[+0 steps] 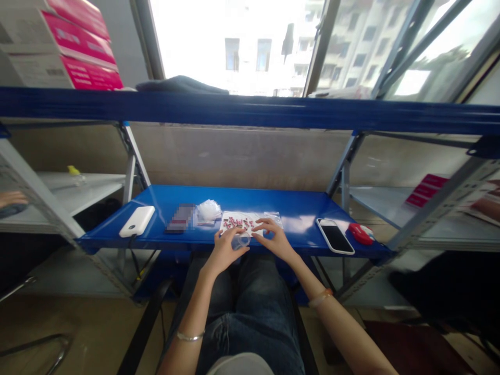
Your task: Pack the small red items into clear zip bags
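Note:
My left hand (226, 250) is closed around a small clear plastic cup (241, 241) at the front edge of the blue table, its thumb below and fingers above. Just to the right, my right hand (272, 237) has its fingers curved and apart, with thumb and forefinger tips close to the cup's side. Nothing shows between those fingertips. Behind both hands lies a white sheet (258, 215) with several small red and dark pieces (234, 221) scattered over it. A clear plastic bag (275, 216) lies at the sheet's right side, partly behind my right hand.
On the blue table (304, 203) are a white power bank (136, 221) with a cable, a blurred dark packet (181, 217), a heap of clear bags (209, 211), a phone (335, 236) and a red-and-white object (361, 233). A blue shelf beam (250, 109) crosses above.

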`<action>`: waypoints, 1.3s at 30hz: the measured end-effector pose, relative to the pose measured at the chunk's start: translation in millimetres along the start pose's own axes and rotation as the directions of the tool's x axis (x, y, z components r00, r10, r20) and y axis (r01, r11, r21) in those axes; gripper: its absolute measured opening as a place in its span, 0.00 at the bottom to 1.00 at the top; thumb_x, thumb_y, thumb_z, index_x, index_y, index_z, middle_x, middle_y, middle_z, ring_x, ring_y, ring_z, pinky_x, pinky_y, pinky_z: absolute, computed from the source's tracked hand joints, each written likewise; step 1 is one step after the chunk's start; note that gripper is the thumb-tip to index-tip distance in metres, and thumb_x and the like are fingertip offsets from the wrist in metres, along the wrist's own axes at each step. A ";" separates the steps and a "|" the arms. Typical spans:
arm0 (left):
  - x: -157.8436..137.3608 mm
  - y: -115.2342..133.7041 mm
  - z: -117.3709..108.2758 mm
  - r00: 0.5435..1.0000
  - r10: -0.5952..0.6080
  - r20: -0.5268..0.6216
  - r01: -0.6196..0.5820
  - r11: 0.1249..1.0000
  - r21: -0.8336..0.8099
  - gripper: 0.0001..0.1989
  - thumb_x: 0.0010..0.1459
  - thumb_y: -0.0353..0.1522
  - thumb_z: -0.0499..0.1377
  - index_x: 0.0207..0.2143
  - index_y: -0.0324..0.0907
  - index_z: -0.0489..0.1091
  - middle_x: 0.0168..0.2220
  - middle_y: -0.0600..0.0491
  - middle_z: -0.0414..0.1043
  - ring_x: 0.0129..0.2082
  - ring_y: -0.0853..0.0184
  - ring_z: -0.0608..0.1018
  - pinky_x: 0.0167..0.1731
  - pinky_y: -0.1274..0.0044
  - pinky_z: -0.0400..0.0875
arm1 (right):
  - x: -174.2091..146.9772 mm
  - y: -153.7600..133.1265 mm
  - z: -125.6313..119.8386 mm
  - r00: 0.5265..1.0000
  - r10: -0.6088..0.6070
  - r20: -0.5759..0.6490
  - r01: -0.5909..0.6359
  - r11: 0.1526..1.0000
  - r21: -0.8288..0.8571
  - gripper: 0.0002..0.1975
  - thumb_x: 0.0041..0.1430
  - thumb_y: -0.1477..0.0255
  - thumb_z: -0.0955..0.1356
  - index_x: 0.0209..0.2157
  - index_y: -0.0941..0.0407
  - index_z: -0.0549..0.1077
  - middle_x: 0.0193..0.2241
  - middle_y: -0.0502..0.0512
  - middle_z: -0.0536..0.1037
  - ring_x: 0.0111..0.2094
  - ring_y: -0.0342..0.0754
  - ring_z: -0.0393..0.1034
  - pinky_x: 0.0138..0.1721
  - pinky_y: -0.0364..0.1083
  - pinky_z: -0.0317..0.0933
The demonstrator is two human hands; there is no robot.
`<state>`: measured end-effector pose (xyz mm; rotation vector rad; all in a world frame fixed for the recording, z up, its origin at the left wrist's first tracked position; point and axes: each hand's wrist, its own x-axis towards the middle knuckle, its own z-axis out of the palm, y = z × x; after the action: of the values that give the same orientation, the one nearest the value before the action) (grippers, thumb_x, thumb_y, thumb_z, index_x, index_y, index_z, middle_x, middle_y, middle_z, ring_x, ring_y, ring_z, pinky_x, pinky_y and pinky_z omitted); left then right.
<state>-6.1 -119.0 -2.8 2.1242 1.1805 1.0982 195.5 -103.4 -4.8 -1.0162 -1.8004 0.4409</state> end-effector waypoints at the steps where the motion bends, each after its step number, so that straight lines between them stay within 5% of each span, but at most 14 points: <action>1: 0.7 -1.3 -3.8 0.999 -0.024 -0.029 0.022 0.998 -0.058 0.20 0.47 0.36 0.65 0.44 0.45 0.68 0.46 0.49 0.73 0.50 0.58 0.72 0.57 0.60 0.54 | 6.6 4.0 -3.3 0.998 0.027 -0.049 -0.028 0.999 -0.027 0.07 0.52 0.66 0.69 0.31 0.54 0.77 0.39 0.57 0.73 0.39 0.48 0.69 0.33 0.44 0.62; 5: 4.3 -6.4 -15.9 0.981 -0.160 -0.107 0.109 0.920 -0.376 0.23 0.47 0.38 0.65 0.46 0.43 0.67 0.48 0.47 0.73 0.51 0.60 0.72 0.53 0.68 0.63 | 27.8 23.7 -4.8 0.984 0.145 -0.104 -0.167 0.955 -0.245 0.08 0.52 0.66 0.70 0.30 0.55 0.77 0.32 0.54 0.72 0.29 0.45 0.66 0.32 0.45 0.60; 9: 8.1 -6.6 -17.4 0.950 -0.295 -0.102 0.159 0.737 -0.657 0.26 0.47 0.43 0.64 0.47 0.39 0.67 0.49 0.42 0.72 0.50 0.58 0.74 0.51 0.68 0.66 | 30.4 38.3 13.9 0.959 0.281 -0.031 -0.264 0.853 -0.450 0.08 0.51 0.65 0.70 0.29 0.55 0.77 0.32 0.54 0.70 0.32 0.47 0.66 0.32 0.45 0.57; 16: 6.9 4.9 -10.7 0.941 -0.338 0.003 0.193 0.527 -0.828 0.27 0.43 0.41 0.68 0.46 0.38 0.72 0.51 0.41 0.72 0.54 0.52 0.70 0.56 0.64 0.60 | 21.8 52.3 31.7 0.929 0.369 -0.028 -0.335 0.807 -0.487 0.07 0.54 0.67 0.69 0.32 0.54 0.78 0.34 0.55 0.71 0.38 0.49 0.66 0.35 0.44 0.56; 28: 5.5 -4.1 -5.5 0.955 -0.294 0.026 0.175 0.492 -0.853 0.25 0.43 0.35 0.69 0.45 0.40 0.71 0.47 0.43 0.74 0.52 0.54 0.72 0.56 0.64 0.58 | 23.1 64.1 36.9 0.974 0.207 -0.098 -0.229 0.890 -0.393 0.08 0.54 0.66 0.69 0.31 0.54 0.78 0.34 0.56 0.72 0.39 0.51 0.66 0.38 0.48 0.58; 34: 5.4 -7.0 -3.0 0.953 -0.301 0.038 0.201 0.533 -0.822 0.25 0.43 0.35 0.68 0.46 0.39 0.70 0.48 0.44 0.73 0.52 0.56 0.72 0.55 0.64 0.60 | 37.7 18.2 19.0 0.965 0.051 -0.258 -0.087 0.988 -0.129 0.12 0.53 0.60 0.69 0.29 0.55 0.77 0.34 0.57 0.73 0.39 0.51 0.67 0.36 0.48 0.60; 39: 5.6 -6.8 2.7 0.951 -0.298 0.087 0.238 0.522 -0.819 0.24 0.44 0.35 0.68 0.45 0.40 0.71 0.45 0.46 0.75 0.51 0.57 0.73 0.54 0.65 0.61 | 35.4 -28.0 12.6 0.976 -0.012 -0.218 0.015 1.000 0.009 0.10 0.52 0.61 0.70 0.30 0.53 0.77 0.36 0.56 0.73 0.42 0.50 0.67 0.33 0.45 0.59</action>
<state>-5.3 -110.7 -6.8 1.1227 0.7283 1.2394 166.1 -89.6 29.0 -1.0042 -1.6056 0.3170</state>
